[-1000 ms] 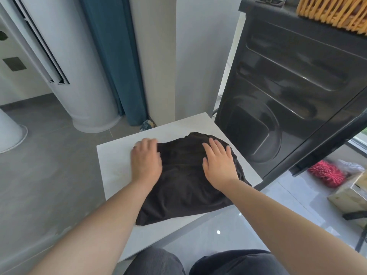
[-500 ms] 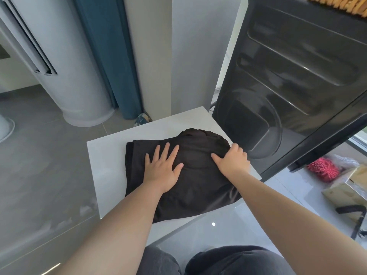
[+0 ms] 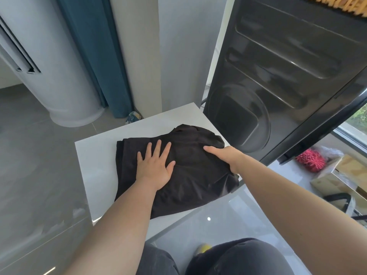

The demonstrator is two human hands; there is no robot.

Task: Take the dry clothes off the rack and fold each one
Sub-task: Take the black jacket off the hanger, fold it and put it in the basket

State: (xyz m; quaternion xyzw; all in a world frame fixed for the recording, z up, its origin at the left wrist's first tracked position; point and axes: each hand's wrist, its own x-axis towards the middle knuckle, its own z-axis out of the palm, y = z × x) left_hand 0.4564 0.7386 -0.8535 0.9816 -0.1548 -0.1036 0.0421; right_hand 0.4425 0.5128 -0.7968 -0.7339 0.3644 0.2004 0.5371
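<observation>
Black garment (image 3: 188, 171) held flat on table (image 3: 95, 161)

Soft, light and limp, the garment lies part-folded at centre frame on the white table, probably best taken by an edge. The left hand (image 3: 155, 169) rests flat on it, fingers spread, gripping nothing; the right hand (image 3: 226, 157), reaching in from lower right, sets its thumb over the right edge, fingers curled under, apparently pinching cloth.

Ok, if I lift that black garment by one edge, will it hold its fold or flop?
Probably flops: the black garment wrinkles softly around the left hand. Likely light: it lies thin and flat. May slide on the smooth white table.
</observation>
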